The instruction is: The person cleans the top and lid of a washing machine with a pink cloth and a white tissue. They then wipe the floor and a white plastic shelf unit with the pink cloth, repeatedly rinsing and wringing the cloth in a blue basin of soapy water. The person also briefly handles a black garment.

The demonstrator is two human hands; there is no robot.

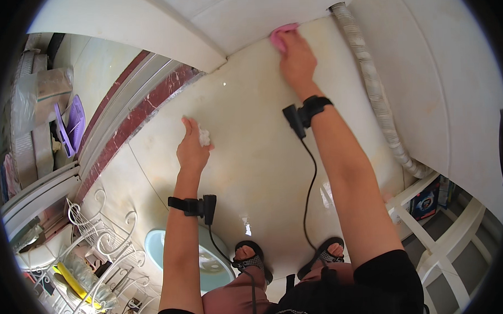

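A pink cloth (278, 40) is bunched under the fingers of my right hand (298, 64), against the tiled floor where it meets the white wall. Lower and to the left, my left hand (192, 148) holds a crumpled white wad (204, 136), perhaps tissue, against the palm. Its fingers point forward over the cream floor tiles (250, 132). Both wrists carry a black strap with a small cabled device. Behind my left forearm stands a light blue basin (215, 245) with cloudy water in it, partly hidden by the arm and my leg.
A wrapped pipe (371, 82) runs along the right wall. A dark red marble sill (138, 113) with a sliding-door track borders the left, with a purple plastic dustpan-like item (72, 126) beyond. A white scrolled metal rack (109, 241) stands lower left, a white shelf frame (437, 246) lower right.
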